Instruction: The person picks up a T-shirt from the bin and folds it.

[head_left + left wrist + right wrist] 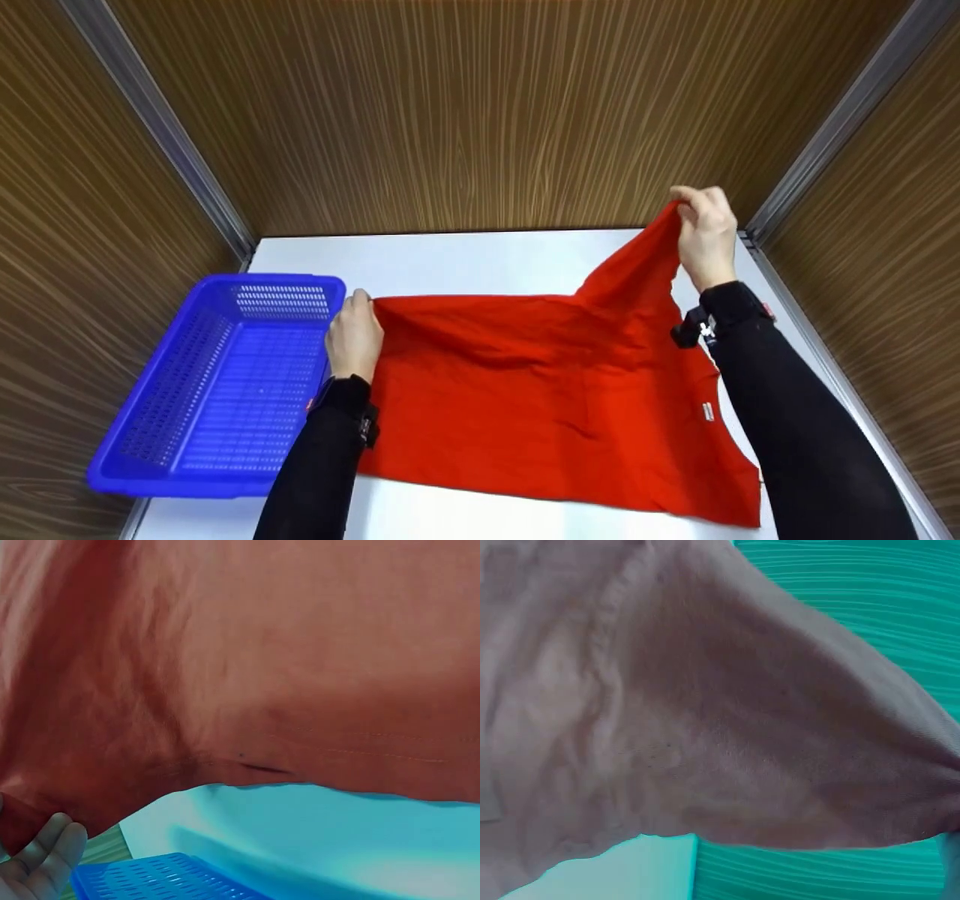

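Observation:
A red shirt [517,405] lies spread sideways on the white table, its collar edge with a small white label [708,411] toward the right. My left hand [355,336] grips the far corner of its hem, beside the blue basket. In the left wrist view, fingers [64,851] pinch the cloth at the lower left. Farther right, my right hand [707,234] holds up the end of a sleeve [637,259], which stretches slantwise above the table. That raised cloth fills most of the right wrist view, where the hand is nearly out of sight.
A blue perforated plastic basket [247,397] stands on the left, with nothing visible inside. Wood-grain panels [450,112] enclose the white table [465,259] at the back and both sides, with grey metal strips along the corners.

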Demonstrator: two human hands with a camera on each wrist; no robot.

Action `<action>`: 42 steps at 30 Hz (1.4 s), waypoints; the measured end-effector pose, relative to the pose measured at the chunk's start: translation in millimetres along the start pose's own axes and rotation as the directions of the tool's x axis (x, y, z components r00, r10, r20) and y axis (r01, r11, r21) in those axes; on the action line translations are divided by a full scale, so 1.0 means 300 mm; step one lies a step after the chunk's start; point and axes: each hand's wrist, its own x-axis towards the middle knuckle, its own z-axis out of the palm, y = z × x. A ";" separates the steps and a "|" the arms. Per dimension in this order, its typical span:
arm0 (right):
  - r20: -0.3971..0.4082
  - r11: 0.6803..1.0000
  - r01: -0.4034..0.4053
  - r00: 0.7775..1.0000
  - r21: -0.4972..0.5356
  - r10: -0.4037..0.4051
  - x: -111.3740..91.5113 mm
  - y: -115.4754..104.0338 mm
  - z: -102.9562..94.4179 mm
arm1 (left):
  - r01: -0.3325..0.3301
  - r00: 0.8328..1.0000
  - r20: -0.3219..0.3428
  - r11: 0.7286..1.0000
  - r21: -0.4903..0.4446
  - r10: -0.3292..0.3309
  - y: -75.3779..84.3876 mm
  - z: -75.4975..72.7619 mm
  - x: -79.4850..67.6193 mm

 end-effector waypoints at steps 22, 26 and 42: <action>0.268 0.965 0.082 0.952 0.249 -0.150 -0.310 0.064 -0.288 | -0.282 0.943 0.226 0.947 0.156 0.243 -0.057 -0.040 -0.102; 0.407 0.928 -0.089 0.911 0.363 -0.071 -0.421 0.078 -0.385 | -0.359 0.922 0.230 0.911 0.203 0.312 -0.079 -0.029 -0.123; 0.748 0.805 -0.484 0.659 0.344 0.077 -0.693 0.163 -0.533 | -0.511 0.857 0.234 0.811 0.284 0.458 -0.113 -0.026 -0.224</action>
